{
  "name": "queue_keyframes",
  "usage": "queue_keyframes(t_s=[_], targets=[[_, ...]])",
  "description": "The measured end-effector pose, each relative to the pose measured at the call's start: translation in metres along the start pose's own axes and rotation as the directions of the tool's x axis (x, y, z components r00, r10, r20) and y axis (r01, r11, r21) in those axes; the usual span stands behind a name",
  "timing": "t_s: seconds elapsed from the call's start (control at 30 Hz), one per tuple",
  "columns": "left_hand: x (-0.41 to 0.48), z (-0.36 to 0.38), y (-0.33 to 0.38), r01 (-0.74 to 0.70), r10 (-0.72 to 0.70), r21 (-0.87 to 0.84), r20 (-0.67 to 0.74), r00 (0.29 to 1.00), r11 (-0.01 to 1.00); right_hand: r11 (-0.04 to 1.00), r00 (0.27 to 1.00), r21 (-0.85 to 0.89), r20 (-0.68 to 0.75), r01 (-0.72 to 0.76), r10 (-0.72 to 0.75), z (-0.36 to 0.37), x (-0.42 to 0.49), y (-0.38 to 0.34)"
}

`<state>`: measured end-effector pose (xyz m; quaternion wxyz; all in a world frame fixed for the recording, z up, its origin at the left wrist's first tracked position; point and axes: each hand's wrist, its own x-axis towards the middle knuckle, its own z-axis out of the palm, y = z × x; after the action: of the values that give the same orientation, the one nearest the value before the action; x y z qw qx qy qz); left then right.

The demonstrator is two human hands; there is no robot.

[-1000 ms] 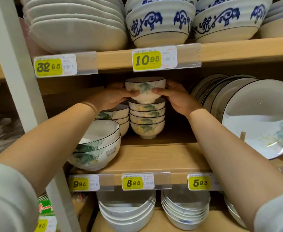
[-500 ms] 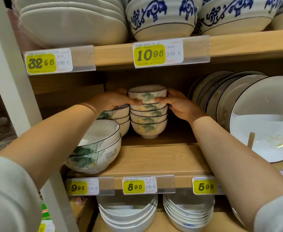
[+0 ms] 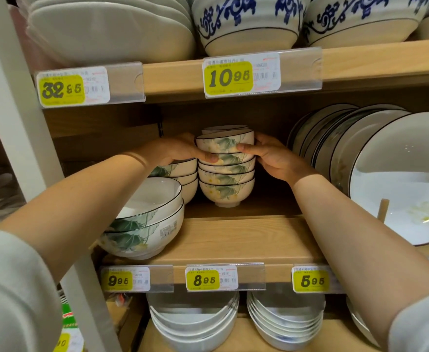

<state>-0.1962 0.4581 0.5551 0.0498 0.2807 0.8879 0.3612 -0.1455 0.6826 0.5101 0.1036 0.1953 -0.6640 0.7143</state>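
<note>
A small white bowl [image 3: 225, 143] with a green leaf pattern and dark rim sits on top of a stack of like bowls [image 3: 226, 182] on the middle wooden shelf [image 3: 246, 240]. My left hand [image 3: 183, 151] grips the top bowl from its left side, thumb across the front. My right hand [image 3: 269, 156] grips it from the right, thumb on the bowl's front wall. The bowl rests nested in the one below it.
Two larger leaf-pattern bowls [image 3: 145, 219] stand at the shelf's front left, more small bowls [image 3: 180, 174] behind them. Upright plates [image 3: 386, 174] fill the right. The upper shelf [image 3: 360, 62] hangs close above the stack. White bowls [image 3: 195, 323] sit below.
Both hands lowered the top bowl from above the stack down onto it; it now sits nested on the pile. The camera has moved closer.
</note>
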Motion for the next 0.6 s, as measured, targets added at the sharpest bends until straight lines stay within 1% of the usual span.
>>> queue_keyframes(t_s=[0.3, 0.47, 0.6], targets=[[0.001, -0.0017, -0.0014, 0.052, -0.051, 0.025, -0.035, 0.998, 0.998, 0.998, 0.998, -0.003, -0.021, -0.067, 0.067, 0.0022, 0.0015, -0.009], [-0.0034, 0.0003, 0.0012, 0.03, -0.03, -0.003, -0.021, 0.999, 1.0, 0.996, 0.997, 0.058, -0.028, -0.071, 0.072, 0.0051, -0.0026, -0.0028], [-0.0052, 0.0003, 0.0017, 0.036, -0.036, -0.006, -0.018, 0.999, 0.999, 0.996, 0.997, 0.053, -0.028, -0.075, 0.077, 0.0065, -0.0046, -0.0052]])
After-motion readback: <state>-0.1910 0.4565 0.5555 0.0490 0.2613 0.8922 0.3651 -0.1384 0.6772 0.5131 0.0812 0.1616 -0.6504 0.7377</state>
